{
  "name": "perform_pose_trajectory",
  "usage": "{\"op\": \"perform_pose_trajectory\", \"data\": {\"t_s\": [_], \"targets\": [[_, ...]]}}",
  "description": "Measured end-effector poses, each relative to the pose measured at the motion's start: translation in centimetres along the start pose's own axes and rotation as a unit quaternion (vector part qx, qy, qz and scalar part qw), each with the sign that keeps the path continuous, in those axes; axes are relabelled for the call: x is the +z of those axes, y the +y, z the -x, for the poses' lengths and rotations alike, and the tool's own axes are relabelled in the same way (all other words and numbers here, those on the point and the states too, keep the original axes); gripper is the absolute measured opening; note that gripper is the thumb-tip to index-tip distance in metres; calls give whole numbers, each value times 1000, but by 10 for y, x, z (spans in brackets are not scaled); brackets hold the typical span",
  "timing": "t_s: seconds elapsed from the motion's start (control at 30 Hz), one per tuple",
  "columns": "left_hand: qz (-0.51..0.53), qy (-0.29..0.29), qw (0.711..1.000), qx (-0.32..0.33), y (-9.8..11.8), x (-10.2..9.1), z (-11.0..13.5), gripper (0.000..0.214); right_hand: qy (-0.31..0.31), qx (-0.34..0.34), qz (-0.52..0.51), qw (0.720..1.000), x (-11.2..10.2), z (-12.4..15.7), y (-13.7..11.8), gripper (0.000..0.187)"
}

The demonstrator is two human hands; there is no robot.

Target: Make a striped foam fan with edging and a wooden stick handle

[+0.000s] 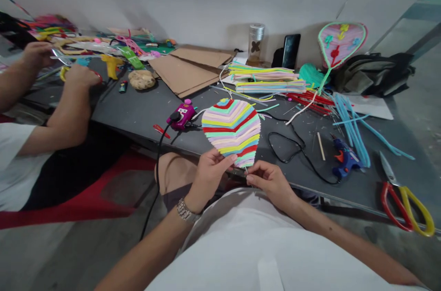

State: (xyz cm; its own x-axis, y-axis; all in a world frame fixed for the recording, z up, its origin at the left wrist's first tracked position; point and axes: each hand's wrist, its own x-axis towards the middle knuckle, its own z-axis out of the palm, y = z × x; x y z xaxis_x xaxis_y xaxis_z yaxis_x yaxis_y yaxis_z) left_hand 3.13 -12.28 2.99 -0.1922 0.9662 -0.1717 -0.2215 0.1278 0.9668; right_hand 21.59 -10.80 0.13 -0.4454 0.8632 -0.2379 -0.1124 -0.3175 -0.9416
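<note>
A fan-shaped panel of pipe cleaners (pixel 231 130), striped in red, yellow, mint, lilac and blue, is tilted over the table's front edge. My left hand (pixel 215 167), a metal watch on its wrist, grips the panel's lower left edge with the thumb on top. At the narrow bottom end, my right hand (pixel 265 178) is closed in a pinch on a thin pale stem; its fingers partly hide the stem. Beyond the panel lie bundles of pastel pipe cleaners (pixel 268 77). A blue glue gun (pixel 346 159) rests to the right of my hands.
Red-and-yellow-handled scissors (pixel 406 204) overhang the front right edge. A purple power socket (pixel 182 114) with a black cable stands left of the panel. Behind are cardboard sheets (pixel 193 68), a bottle (pixel 255 43), a phone (pixel 291 51) and a finished-looking fan (pixel 341 45). A co-worker's hands (pixel 81 75) hold scissors at left.
</note>
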Motion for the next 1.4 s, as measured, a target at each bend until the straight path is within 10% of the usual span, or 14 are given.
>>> {"op": "perform_pose_trajectory", "data": {"t_s": [1.07,1.27,1.4], "targets": [[40,18,999,-28,-1,12,-7,36,-3,-61,-72,996,-2,-16,12,49],[-151,59,975,154,-12,-8,-21,14,-18,-72,-73,995,-2,-15,12,55],[-154,47,978,134,-10,-11,-28,18,-6,-62,-32,998,-6,-16,17,56]]}}
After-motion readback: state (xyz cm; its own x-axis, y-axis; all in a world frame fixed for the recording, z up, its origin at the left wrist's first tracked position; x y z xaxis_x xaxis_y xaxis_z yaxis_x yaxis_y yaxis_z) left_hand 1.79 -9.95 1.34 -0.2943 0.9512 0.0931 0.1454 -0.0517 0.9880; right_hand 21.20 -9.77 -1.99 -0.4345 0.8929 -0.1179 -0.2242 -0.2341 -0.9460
